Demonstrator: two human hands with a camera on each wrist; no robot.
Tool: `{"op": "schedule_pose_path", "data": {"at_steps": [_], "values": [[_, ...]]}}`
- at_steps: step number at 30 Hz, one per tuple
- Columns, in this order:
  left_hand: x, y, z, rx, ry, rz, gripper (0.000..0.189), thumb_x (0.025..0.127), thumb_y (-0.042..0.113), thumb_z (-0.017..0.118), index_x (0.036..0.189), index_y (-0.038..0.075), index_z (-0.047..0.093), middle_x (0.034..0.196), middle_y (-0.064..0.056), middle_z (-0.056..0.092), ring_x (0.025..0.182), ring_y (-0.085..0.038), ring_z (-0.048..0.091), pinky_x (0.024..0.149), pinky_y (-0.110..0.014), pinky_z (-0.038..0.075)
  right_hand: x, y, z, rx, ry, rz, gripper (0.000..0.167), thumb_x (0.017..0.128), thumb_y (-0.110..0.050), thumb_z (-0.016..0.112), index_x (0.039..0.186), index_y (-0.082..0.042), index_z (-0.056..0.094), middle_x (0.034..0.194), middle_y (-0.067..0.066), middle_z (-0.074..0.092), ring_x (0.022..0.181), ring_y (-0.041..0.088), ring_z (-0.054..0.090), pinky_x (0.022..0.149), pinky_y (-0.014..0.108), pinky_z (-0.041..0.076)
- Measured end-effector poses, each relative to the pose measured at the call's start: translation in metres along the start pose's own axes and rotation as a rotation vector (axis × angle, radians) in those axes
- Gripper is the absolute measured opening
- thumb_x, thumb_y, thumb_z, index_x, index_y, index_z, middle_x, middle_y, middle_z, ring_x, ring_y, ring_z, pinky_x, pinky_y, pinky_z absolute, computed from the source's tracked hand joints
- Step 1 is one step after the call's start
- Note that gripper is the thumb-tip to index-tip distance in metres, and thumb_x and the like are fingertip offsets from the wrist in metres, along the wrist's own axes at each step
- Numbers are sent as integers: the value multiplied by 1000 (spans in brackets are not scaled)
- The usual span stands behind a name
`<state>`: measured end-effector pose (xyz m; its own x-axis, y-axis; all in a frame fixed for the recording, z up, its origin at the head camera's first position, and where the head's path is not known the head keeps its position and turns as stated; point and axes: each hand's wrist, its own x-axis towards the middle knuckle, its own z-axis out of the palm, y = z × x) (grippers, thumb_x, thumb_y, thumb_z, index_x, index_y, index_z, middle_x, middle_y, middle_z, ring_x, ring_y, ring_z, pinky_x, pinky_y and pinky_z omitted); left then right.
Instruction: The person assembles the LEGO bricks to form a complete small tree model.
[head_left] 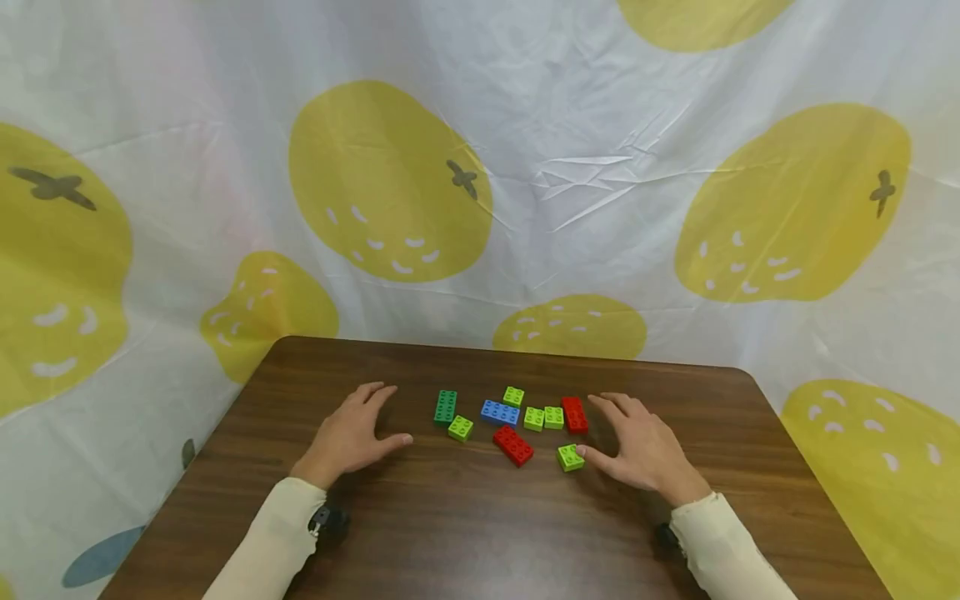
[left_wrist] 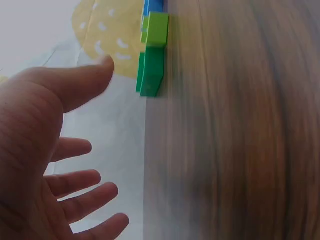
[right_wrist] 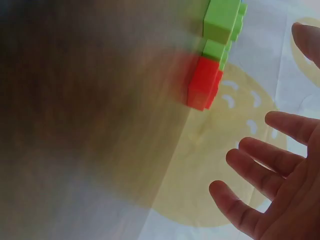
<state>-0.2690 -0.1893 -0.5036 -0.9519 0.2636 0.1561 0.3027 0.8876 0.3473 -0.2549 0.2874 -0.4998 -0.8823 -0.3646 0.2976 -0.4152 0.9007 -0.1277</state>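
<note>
Head view, nearest first: pale sleeves [head_left: 262, 542] reach over the table [head_left: 465, 525] from the near side, dark straps at the wrists. Both the left hand [head_left: 352, 437] and the right hand [head_left: 641, 446] are spread wide with nothing in their grasp, framing nine studded toy bricks between them. Closest to the right thumb lies a square lime brick [head_left: 570, 457]; the right wrist view shows a gap between them. A red brick [head_left: 513, 446] lies slanted near the middle, well apart from either hand. Just right of the left hand, another lime brick [head_left: 461, 428] sits beside a dark green brick [head_left: 446, 407]. Two more lime ones stand side by side between a blue brick [head_left: 499, 412] and a second red brick [head_left: 575, 414], which is just beside the right fingertips; the fifth lime one lies behind the blue. Brown wood grain covers the tabletop, its far corners rounded. Beyond hangs wrinkled white cloth [head_left: 585, 175] printed with big yellow fruit.
</note>
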Motion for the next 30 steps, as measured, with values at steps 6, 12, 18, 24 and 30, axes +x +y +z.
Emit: {"op": "schedule_pose_path", "data": {"at_steps": [6, 12, 18, 24, 30], "values": [[1, 12, 7, -55, 14, 55, 83, 89, 51, 83, 155, 13, 51, 147, -19, 55, 128, -41, 62, 97, -61, 55, -1, -8, 5, 59, 26, -42, 74, 89, -62, 76, 145, -14, 63, 137, 9, 63, 122, 34, 65, 91, 59, 58], [6, 20, 17, -95, 16, 70, 74, 88, 45, 86, 149, 14, 58, 124, -13, 63, 101, -25, 66, 88, -50, 58, 3, -15, 6, 111, 1, -76, 62, 90, -54, 78, 135, -12, 69, 125, 5, 68, 112, 28, 69, 88, 53, 59], [15, 29, 26, -192, -8, 88, 65, 89, 38, 86, 143, 11, 63, 113, -9, 63, 95, -18, 59, 86, -43, 54, 7, -17, 8, 213, -31, -114, 55, 89, -42, 83, 131, -9, 71, 120, 6, 71, 109, 26, 71, 93, 50, 58], [24, 36, 36, -261, -16, 107, 56, 89, 30, 88, 136, 9, 66, 104, -5, 63, 93, -15, 58, 84, -39, 53, 10, -19, 10, 321, -79, -159, 46, 89, -31, 85, 126, -7, 72, 115, 5, 73, 103, 24, 70, 91, 46, 58], [28, 43, 40, -320, -46, 109, 52, 89, 25, 87, 134, 7, 68, 99, -6, 65, 88, -15, 58, 81, -37, 53, 13, -22, 8, 358, -173, -139, 45, 92, -30, 83, 128, -6, 71, 117, 7, 73, 103, 23, 69, 89, 45, 58]]}}
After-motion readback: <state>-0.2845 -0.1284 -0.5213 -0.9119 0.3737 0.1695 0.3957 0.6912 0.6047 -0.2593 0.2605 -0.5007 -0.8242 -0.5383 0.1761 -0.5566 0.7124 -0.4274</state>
